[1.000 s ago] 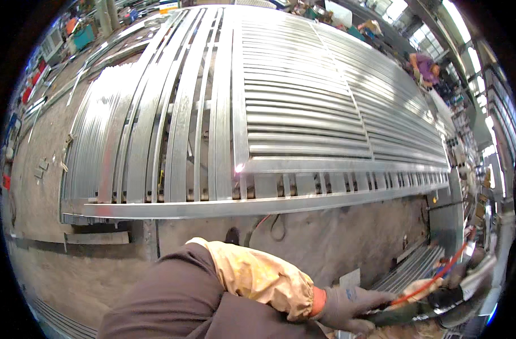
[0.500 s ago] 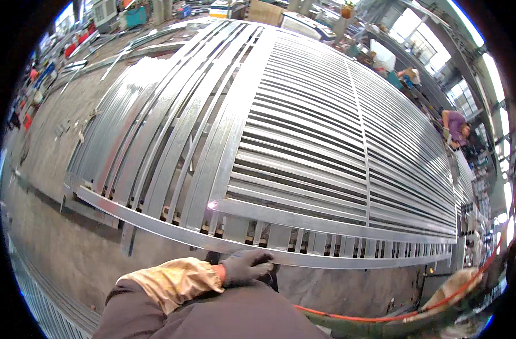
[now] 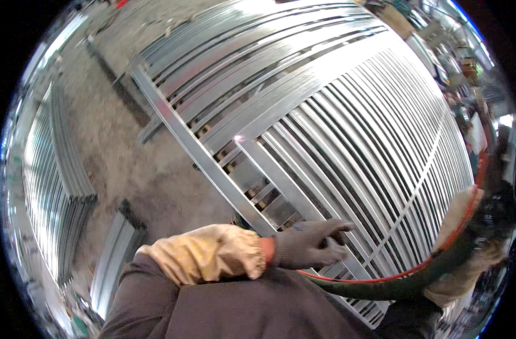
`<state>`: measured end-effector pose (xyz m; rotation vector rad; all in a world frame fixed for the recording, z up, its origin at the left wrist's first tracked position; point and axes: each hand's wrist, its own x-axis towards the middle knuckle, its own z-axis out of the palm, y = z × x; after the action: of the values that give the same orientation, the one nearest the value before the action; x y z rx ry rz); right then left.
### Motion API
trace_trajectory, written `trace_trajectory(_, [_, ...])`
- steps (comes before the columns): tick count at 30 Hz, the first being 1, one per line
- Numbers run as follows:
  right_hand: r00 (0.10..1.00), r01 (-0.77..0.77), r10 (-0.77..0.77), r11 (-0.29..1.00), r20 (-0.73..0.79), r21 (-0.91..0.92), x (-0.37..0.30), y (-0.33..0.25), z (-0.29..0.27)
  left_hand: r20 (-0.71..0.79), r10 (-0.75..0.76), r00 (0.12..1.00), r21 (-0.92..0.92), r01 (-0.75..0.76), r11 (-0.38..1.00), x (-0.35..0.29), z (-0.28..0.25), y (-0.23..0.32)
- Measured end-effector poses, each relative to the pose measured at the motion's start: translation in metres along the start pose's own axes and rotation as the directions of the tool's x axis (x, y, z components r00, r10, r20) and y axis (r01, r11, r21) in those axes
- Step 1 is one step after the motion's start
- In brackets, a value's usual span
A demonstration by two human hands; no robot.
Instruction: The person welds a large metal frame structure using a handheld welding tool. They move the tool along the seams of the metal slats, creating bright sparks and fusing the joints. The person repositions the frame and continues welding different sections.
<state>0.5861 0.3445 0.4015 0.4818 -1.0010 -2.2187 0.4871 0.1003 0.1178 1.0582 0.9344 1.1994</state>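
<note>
And there it came, the gloved left hand [image 3: 308, 244] swung up over the near edge of the metalwork, where half a second earlier it had been short of the rail, and a second earlier down by the dark green hose [image 3: 376, 289] on the right! The view had swung with it, so the slatted metal panel [image 3: 348, 135] now ran aslant, spreading beyond the grip and off to its right. The grip itself was apart, fingers loosely bent, a gap showing between them, nothing visible inside. Was it touching? The panel's inner rail [image 3: 286, 186] slanted away just beyond the grip, up and to the left, but whether the glove met metal or only hung above it could not be told. Farther along that line sat a pink-white spot of light [image 3: 238, 138] at the panel's corner, well apart from the grip; the outer rail [image 3: 214, 166] kept to its left. What did the shift mean? By the look of it, the left hand was free of the hose and close to the panel, with no part yet held, so the work in hand seemed between holds. Over on the right of the grip, the hose and its red line [image 3: 421, 268] curved past a tan right sleeve [image 3: 464, 279], and the right hand was lost in dark blur, its hold impossible to tell
</note>
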Motion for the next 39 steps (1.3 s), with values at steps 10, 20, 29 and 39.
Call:
trace_trajectory(10, [0.448,-0.224,-0.864,-0.356,0.229,-0.907,0.115,-0.224,-0.129,-0.093,-0.176,0.98,-0.677,0.067,0.733,0.045,-0.03,-0.04])
trace_trajectory(20, [0.487,-0.316,-0.87,-0.263,0.082,-0.912,0.125,-0.302,-0.135,-0.353,-0.253,0.901,-0.838,-0.184,0.514,0.073,-0.063,-0.076])
trace_trajectory(29, [0.547,-0.339,-0.837,-0.252,0.028,-0.906,0.131,-0.312,-0.131,-0.451,-0.181,0.874,-0.793,-0.299,0.53,0.085,-0.058,-0.1])
trace_trajectory(39, [0.551,-0.314,-0.835,-0.204,-0.003,-0.927,0.134,-0.313,-0.129,-0.437,-0.255,0.863,-0.749,-0.191,0.635,0.085,-0.063,-0.094])
